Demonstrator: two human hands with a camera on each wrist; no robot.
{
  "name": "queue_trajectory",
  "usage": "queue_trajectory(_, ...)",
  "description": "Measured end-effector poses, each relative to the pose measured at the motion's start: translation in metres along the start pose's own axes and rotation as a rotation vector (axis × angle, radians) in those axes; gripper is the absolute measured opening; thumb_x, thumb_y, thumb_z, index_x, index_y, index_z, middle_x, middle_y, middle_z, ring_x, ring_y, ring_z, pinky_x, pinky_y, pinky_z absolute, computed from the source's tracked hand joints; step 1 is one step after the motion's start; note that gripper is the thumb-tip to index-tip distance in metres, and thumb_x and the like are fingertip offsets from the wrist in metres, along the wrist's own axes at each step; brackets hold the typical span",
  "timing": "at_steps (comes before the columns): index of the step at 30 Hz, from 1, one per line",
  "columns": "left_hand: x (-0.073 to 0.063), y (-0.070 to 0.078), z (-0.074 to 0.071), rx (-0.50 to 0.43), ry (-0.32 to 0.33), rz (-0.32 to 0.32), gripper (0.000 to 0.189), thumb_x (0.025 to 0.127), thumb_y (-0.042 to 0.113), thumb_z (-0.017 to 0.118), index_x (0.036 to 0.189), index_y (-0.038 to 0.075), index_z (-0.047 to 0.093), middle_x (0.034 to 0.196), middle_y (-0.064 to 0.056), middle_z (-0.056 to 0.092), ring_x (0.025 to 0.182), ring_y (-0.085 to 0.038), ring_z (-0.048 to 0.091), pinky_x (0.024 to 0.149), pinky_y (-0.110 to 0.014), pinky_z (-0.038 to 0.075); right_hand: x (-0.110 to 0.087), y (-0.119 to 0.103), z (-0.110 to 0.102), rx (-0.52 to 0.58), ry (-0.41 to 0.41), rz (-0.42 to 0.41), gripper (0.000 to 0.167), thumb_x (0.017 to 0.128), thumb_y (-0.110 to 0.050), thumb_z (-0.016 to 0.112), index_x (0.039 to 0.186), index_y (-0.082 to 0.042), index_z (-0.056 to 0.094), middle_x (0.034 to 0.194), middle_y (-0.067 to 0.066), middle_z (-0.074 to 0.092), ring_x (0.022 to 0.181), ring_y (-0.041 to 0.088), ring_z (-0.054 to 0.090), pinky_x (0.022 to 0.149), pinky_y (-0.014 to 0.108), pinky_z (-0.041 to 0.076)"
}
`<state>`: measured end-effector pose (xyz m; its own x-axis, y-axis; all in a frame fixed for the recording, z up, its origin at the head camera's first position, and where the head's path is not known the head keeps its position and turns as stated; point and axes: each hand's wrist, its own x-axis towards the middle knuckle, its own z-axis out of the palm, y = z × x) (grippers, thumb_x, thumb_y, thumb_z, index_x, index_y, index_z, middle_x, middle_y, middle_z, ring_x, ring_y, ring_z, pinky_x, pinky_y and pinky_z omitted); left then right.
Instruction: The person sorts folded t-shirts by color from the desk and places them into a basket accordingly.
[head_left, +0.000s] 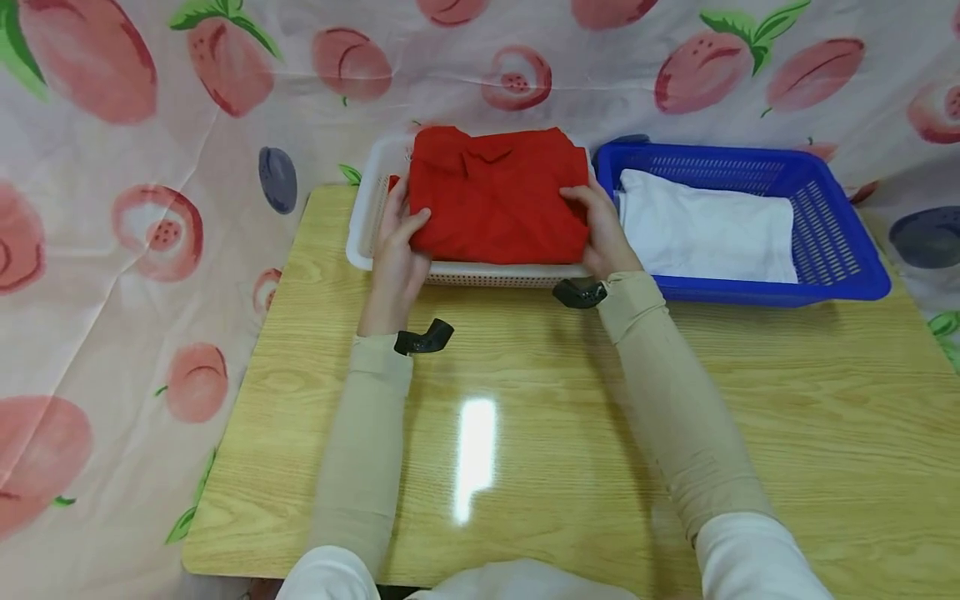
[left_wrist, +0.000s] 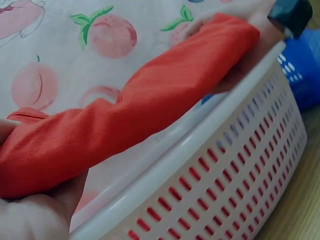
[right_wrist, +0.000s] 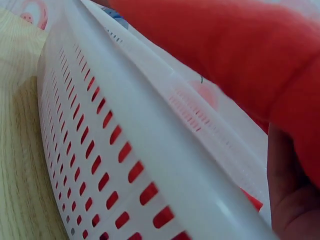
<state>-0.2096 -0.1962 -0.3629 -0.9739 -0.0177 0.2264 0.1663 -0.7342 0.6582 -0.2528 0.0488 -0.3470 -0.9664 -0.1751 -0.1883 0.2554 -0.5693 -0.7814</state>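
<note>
A folded red cloth garment (head_left: 498,200) is held level between both hands, above the white perforated basket (head_left: 480,275). My left hand (head_left: 397,254) grips its left edge, thumb on top and the other fingers beneath. At the opposite edge my right hand (head_left: 602,229) grips it the same way. In the left wrist view the folded garment (left_wrist: 120,107) sags a little between the hands, over the basket's rim (left_wrist: 185,155). More red fabric shows through the basket's holes in the right wrist view, below the held garment (right_wrist: 235,55).
A blue perforated basket (head_left: 832,287) stands right beside the white one, with a folded white cloth (head_left: 708,229) lying in it. Both are at the back of the wooden table (head_left: 540,400), against a fruit-patterned sheet (head_left: 442,75).
</note>
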Motion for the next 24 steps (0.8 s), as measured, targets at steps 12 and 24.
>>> queue_trajectory(12, 0.015, 0.015, -0.006, 0.212, 0.047, -0.072, 0.034, 0.087, -0.010, 0.044, 0.110, 0.014, 0.040, 0.122, -0.006, 0.043, 0.113, -0.024, 0.042, 0.089, -0.040, 0.039, 0.005, 0.000, 0.000, -0.194, -0.084, -0.028, 0.062, 0.082, 0.007, 0.042, 0.130, -0.032, 0.041, 0.130, -0.001, 0.038, 0.115, 0.024, 0.036, 0.093, 0.043, 0.031)
queue_trajectory(24, 0.023, 0.025, -0.011, 0.501, 0.043, -0.227, 0.027, 0.092, 0.001, 0.044, 0.116, 0.003, 0.055, 0.126, -0.001, 0.040, 0.110, -0.017, 0.041, 0.091, -0.029, 0.036, 0.014, 0.004, 0.005, -0.364, -0.058, -0.028, 0.071, 0.081, 0.012, 0.044, 0.134, -0.035, 0.036, 0.134, -0.005, 0.035, 0.118, 0.018, 0.034, 0.098, 0.035, 0.028)
